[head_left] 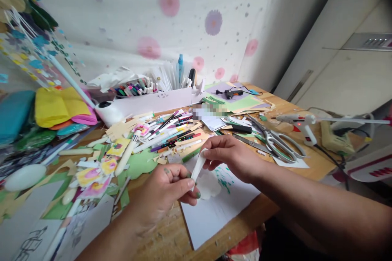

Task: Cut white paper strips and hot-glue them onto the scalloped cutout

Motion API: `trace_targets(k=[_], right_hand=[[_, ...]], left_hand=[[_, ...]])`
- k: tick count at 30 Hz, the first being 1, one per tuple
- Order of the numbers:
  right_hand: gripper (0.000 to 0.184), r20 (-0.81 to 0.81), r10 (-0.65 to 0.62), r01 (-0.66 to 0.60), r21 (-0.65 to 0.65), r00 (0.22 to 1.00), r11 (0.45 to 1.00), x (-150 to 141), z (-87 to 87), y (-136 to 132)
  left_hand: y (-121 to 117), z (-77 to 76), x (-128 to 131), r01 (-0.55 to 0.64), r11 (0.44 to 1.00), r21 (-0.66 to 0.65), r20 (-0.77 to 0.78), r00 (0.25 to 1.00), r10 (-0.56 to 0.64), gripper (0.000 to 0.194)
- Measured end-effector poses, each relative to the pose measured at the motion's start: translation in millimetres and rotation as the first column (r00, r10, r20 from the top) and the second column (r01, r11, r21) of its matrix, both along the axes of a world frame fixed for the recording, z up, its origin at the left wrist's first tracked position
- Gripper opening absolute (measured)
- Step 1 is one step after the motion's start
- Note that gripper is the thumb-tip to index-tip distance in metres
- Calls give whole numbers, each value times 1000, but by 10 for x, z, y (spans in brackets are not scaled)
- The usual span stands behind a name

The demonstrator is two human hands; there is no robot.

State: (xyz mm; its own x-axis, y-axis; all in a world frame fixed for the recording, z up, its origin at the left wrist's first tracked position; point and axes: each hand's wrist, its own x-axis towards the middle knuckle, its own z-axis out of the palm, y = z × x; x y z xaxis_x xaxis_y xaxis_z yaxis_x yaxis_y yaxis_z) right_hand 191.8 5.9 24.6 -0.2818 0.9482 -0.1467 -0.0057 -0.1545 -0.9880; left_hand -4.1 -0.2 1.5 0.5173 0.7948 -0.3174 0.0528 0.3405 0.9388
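Between my two hands a narrow strip of white material (199, 166) is stretched at a slant; whether it is paper or foam I cannot tell. My left hand (173, 185) pinches its lower end between thumb and fingers, and green stains mark the fingertips. The upper end is gripped by my right hand (228, 155), fingers curled. Just beneath them lies a white scalloped cutout (210, 187), partly hidden by my fingers. It rests on a white sheet of paper (211, 222) with green paint or ink marks (224, 179).
Large scissors (272, 140) lie right of my hands, near a white glue gun (301, 122) with a red light. Behind are a black glue gun (231, 93), several scattered pens (180, 140) and a white box (159, 102) of markers. Painted petals (108, 166) and scraps cover the left.
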Motion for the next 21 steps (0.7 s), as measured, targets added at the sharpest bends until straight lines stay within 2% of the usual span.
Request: trace_targets(k=[3, 8, 13, 18, 21], right_hand=[[27, -32, 23, -23, -2, 999, 1000, -6, -15, -1], [34, -1, -25, 25, 48, 1000, 999, -38, -48, 30], [28, 20, 16, -17, 87, 1000, 996, -7, -45, 75], [12, -22, 33, -30, 139, 999, 990, 62, -30, 86], [14, -33, 46, -41, 144, 998, 989, 109, -13, 82]], left_hand=[[-18, 27, 11, -8, 1000, 14, -34, 999, 8, 16], [-47, 65, 40, -35, 999, 37, -83, 996, 38, 15], [-26, 52, 21, -18, 1000, 19, -103, 994, 20, 14], [-6, 33, -4, -18, 1000, 16, -83, 996, 19, 18], [0, 37, -10, -36, 999, 16, -65, 997, 37, 18]])
